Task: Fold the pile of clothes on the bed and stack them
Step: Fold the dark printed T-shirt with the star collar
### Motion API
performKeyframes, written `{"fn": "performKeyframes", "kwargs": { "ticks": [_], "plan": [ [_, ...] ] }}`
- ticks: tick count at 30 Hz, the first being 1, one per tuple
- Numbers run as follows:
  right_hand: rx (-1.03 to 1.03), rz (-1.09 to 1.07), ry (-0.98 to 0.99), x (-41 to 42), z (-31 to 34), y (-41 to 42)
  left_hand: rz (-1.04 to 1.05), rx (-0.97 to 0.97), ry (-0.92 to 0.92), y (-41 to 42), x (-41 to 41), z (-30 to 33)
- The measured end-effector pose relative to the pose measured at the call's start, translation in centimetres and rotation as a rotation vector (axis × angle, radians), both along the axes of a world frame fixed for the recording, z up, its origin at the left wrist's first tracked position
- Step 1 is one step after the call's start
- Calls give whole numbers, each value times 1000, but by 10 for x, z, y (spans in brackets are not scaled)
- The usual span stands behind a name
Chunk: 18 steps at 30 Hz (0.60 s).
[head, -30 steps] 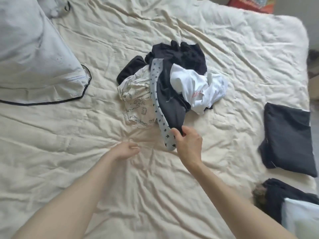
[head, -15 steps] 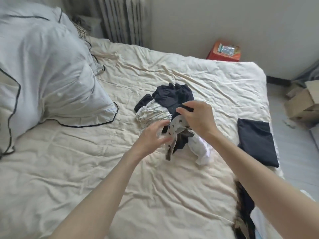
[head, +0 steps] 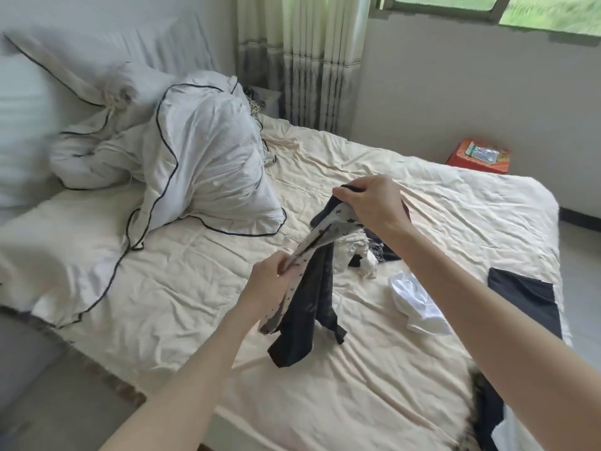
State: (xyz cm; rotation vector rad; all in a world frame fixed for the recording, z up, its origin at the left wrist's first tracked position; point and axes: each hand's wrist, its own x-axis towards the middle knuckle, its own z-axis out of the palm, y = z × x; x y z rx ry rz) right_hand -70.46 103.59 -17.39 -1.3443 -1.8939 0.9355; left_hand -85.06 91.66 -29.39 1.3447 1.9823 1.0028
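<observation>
A dark garment with a grey star-print band (head: 309, 301) hangs above the cream bedsheet (head: 195, 288). My right hand (head: 370, 203) grips its upper end, and my left hand (head: 270, 281) pinches the star-print band lower down. Behind it lies the rest of the pile (head: 367, 252), a mix of dark, patterned and white pieces. A white garment (head: 413, 304) lies apart on the sheet to the right. A folded dark garment (head: 523, 297) sits near the bed's right edge.
White pillows with dark piping (head: 208, 164) fill the bed's left side. An orange box (head: 478, 156) stands on the floor beyond the far corner. More dark clothing (head: 487, 405) lies at the bottom right edge. Curtains and a window are behind the bed.
Both hands lifted the dark star-banded garment up out of the pile and spread apart along it. The white garment now lies separate. The camera tilted up, showing more of the room.
</observation>
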Motion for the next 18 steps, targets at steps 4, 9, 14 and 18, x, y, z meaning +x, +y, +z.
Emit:
{"fn": "performKeyframes", "kwargs": {
  "ticks": [4,9,14,18],
  "plan": [
    [-33,60,-75,-8,-1,-6,57,-63,87,-44,-62,31],
    [-15,207,-113,-35,-7,-25,36,12,245,-80,-108,77],
    [-184,408,-92,-64,-12,-49,108,-35,217,-117,-139,77],
    [-209,525,-129,-76,-31,-67,187,-112,171,-140,-152,59]
  ]
}}
